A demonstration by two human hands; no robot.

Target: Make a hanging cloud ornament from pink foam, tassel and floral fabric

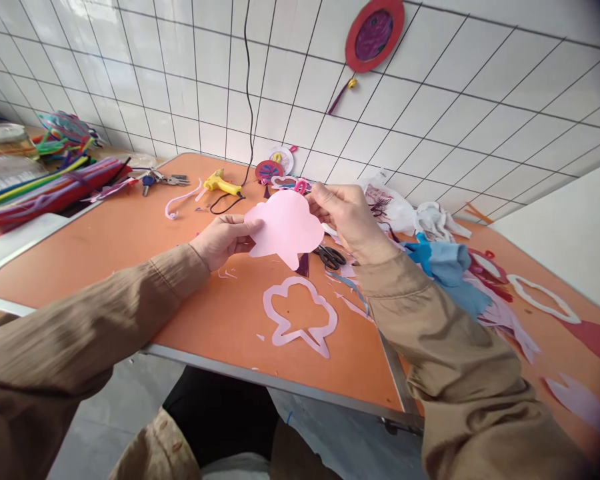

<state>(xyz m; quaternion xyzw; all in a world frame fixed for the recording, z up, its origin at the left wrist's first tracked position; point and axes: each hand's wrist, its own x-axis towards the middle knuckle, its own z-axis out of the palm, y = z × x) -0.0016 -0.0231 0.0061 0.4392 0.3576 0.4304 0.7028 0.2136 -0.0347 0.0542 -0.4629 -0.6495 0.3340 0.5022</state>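
A pale pink cloud-shaped paper cutout (287, 230) is held up above the table. My left hand (227, 238) pinches its left edge, thumb on the front. My right hand (345, 217) is closed at its upper right edge, beside a small bright pink loop (301, 186); whether the loop is joined to the cutout I cannot tell. Below, a pink paper outline frame (333, 319) of similar shape lies flat on the orange table (190, 307). Black-handled scissors (330, 257) lie behind it, near my right wrist, partly hidden.
A yellow glue gun (223, 183) with a black cord lies at the back, near pliers (175, 180). Bundled pipe cleaners (55, 190) fill the left. Blue felt (450, 267), a white outline frame (543, 298) and scraps cover the right. A red round ornament (351, 47) hangs on the tiled wall.
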